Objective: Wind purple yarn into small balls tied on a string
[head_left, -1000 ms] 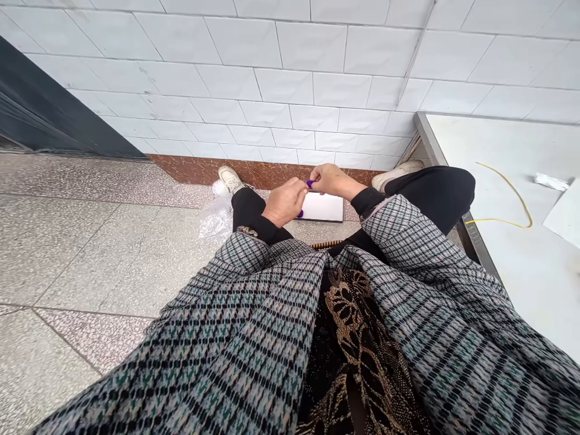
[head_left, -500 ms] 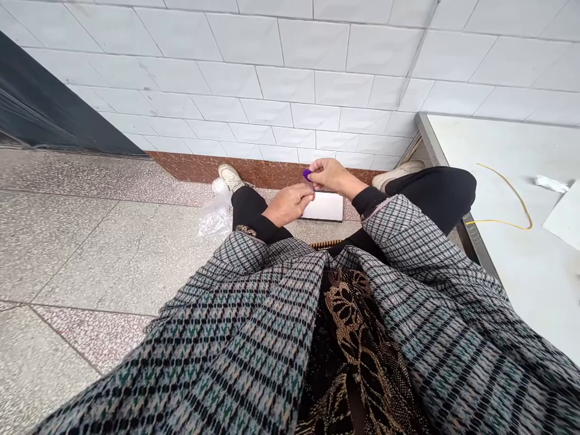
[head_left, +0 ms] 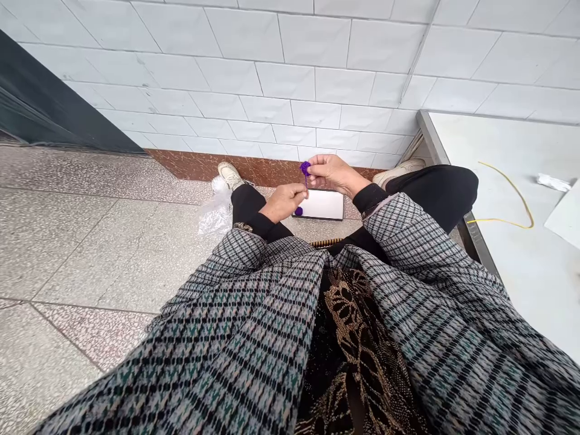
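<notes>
A small fuzzy purple piece (head_left: 305, 167), like coiled pipe cleaner, is pinched between the thumb and fingers of my right hand (head_left: 334, 174). From it a thin purple stem (head_left: 306, 180) runs down to my left hand (head_left: 286, 202), whose closed fingertips grip its lower end. Below both hands, a white rectangular board or box lid with a dark rim (head_left: 324, 205) lies between my legs. At its left end shows a round purple tuft (head_left: 298, 211), just beside my left hand; whether it joins the held piece I cannot tell.
To the right stands a white-topped table (head_left: 507, 272) with a metal edge, bearing a bent yellow strand (head_left: 525, 202) and a small white packet (head_left: 553, 182). A clear plastic bag (head_left: 215, 214) lies by my left foot. A tiled wall (head_left: 290, 78) closes off the front.
My left hand has shifted slightly left and my hands have drawn apart, so more of the purple stem shows. The round purple tuft on the white board has come into view.
</notes>
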`<state>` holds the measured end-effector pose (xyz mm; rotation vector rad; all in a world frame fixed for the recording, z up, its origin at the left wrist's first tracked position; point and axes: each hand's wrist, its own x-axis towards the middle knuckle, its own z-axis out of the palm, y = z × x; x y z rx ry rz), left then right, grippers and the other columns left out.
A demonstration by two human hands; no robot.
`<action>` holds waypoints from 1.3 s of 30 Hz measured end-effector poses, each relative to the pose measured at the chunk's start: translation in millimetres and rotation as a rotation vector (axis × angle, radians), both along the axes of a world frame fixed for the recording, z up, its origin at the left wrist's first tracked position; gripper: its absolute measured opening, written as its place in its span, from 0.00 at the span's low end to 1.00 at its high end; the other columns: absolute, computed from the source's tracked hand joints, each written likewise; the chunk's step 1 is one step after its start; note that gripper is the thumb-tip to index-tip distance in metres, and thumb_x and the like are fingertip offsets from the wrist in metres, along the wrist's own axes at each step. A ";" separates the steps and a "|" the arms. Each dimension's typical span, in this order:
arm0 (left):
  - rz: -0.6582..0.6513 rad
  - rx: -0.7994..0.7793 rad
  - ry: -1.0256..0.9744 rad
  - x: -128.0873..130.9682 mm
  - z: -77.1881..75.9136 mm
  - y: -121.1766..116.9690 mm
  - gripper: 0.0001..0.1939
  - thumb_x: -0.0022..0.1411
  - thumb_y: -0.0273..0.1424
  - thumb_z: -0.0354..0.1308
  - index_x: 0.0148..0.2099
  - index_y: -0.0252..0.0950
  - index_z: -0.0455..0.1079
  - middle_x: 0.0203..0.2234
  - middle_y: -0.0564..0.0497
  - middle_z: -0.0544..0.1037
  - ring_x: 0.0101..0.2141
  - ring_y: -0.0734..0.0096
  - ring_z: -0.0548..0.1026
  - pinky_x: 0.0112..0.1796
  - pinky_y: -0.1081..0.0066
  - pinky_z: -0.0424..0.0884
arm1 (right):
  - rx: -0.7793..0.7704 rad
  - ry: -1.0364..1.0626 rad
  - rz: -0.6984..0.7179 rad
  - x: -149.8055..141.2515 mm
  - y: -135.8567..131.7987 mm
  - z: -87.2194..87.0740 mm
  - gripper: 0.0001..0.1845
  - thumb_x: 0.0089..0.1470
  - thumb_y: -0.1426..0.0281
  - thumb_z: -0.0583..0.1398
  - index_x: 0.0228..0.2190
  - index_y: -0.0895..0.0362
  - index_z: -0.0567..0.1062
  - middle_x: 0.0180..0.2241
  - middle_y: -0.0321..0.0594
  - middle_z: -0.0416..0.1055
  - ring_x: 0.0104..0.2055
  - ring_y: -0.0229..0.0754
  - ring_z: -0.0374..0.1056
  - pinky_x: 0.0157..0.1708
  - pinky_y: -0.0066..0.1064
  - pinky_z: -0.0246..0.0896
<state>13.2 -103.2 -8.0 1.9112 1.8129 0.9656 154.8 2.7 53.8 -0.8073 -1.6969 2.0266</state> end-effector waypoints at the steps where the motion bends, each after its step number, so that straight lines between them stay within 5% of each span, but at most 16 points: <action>1: -0.072 -0.007 0.035 3.6 1.8 -1.0 0.11 0.63 0.31 0.51 0.30 0.34 0.69 0.26 0.52 0.74 0.31 0.70 0.70 0.37 0.70 0.66 | 0.047 -0.014 -0.026 -1.0 1.6 -2.6 0.12 0.55 0.86 0.59 0.30 0.59 0.66 0.16 0.27 0.65 0.17 0.29 0.63 0.20 0.18 0.63; 4: -0.172 0.043 0.145 9.8 13.5 -4.0 0.14 0.65 0.32 0.50 0.30 0.34 0.70 0.28 0.49 0.74 0.33 0.67 0.71 0.38 0.69 0.67 | 0.247 -0.106 -0.033 -2.4 5.7 -11.1 0.15 0.51 0.89 0.61 0.32 0.59 0.68 0.18 0.27 0.65 0.16 0.29 0.61 0.18 0.19 0.60; 9: -0.032 0.143 0.209 0.9 29.6 -3.9 0.12 0.65 0.31 0.50 0.33 0.35 0.73 0.31 0.47 0.74 0.35 0.65 0.73 0.40 0.67 0.68 | 0.455 -0.343 0.219 2.5 3.2 -13.1 0.13 0.45 0.90 0.64 0.24 0.61 0.74 0.18 0.33 0.69 0.19 0.32 0.65 0.19 0.22 0.62; 12: 0.071 0.175 0.131 -8.9 25.2 0.6 0.11 0.64 0.30 0.51 0.33 0.36 0.72 0.31 0.48 0.75 0.36 0.65 0.73 0.42 0.66 0.69 | 0.294 -0.271 0.309 5.4 -1.2 -8.9 0.12 0.47 0.88 0.65 0.22 0.61 0.75 0.19 0.35 0.71 0.20 0.32 0.68 0.23 0.22 0.67; 17: 0.216 0.095 -0.035 -11.5 0.9 5.4 0.10 0.63 0.31 0.50 0.35 0.36 0.72 0.32 0.48 0.78 0.36 0.65 0.73 0.42 0.67 0.69 | -0.033 -0.092 0.220 5.6 -3.5 -2.2 0.07 0.51 0.85 0.65 0.28 0.63 0.76 0.22 0.36 0.73 0.21 0.31 0.69 0.28 0.22 0.72; 21: 0.033 0.016 0.014 1.8 -4.8 0.8 0.11 0.63 0.32 0.51 0.33 0.35 0.71 0.30 0.49 0.77 0.34 0.67 0.72 0.40 0.68 0.68 | -0.076 -0.049 0.043 1.7 -1.1 -1.5 0.09 0.55 0.85 0.62 0.27 0.62 0.71 0.18 0.34 0.70 0.20 0.30 0.69 0.27 0.21 0.71; 25: -0.170 0.040 0.177 10.8 12.1 -4.8 0.12 0.65 0.32 0.49 0.31 0.35 0.71 0.30 0.48 0.75 0.34 0.66 0.72 0.40 0.68 0.68 | 0.166 -0.159 -0.053 -3.1 4.7 -11.3 0.12 0.54 0.87 0.61 0.27 0.60 0.69 0.18 0.32 0.68 0.17 0.29 0.64 0.19 0.19 0.63; 29: -0.037 0.132 0.249 0.1 31.9 -3.8 0.12 0.65 0.32 0.49 0.33 0.36 0.72 0.32 0.47 0.74 0.36 0.64 0.72 0.41 0.66 0.69 | 0.421 -0.279 0.092 -2.0 3.5 -15.6 0.13 0.47 0.89 0.63 0.25 0.60 0.72 0.19 0.33 0.68 0.18 0.30 0.63 0.17 0.20 0.60; 33: 0.112 0.183 0.178 -18.1 30.9 2.8 0.11 0.63 0.31 0.50 0.33 0.36 0.72 0.32 0.46 0.76 0.37 0.63 0.72 0.42 0.66 0.68 | 0.204 -0.131 0.260 3.0 -6.1 -3.9 0.12 0.48 0.88 0.63 0.27 0.61 0.73 0.21 0.33 0.71 0.20 0.30 0.66 0.22 0.21 0.67; 36: 0.143 0.114 0.082 -20.3 17.1 5.1 0.11 0.63 0.33 0.50 0.34 0.36 0.72 0.30 0.48 0.76 0.34 0.66 0.71 0.39 0.68 0.68 | 0.014 0.013 0.194 4.1 -7.9 3.2 0.10 0.50 0.85 0.64 0.30 0.61 0.72 0.22 0.32 0.72 0.20 0.29 0.67 0.26 0.21 0.70; 39: 0.002 0.001 0.059 -9.6 6.8 2.9 0.11 0.62 0.33 0.51 0.32 0.36 0.71 0.27 0.51 0.75 0.30 0.69 0.70 0.36 0.70 0.66 | -0.072 0.057 0.065 1.7 -3.8 3.2 0.10 0.52 0.83 0.65 0.32 0.60 0.69 0.19 0.30 0.69 0.20 0.29 0.67 0.26 0.21 0.69</action>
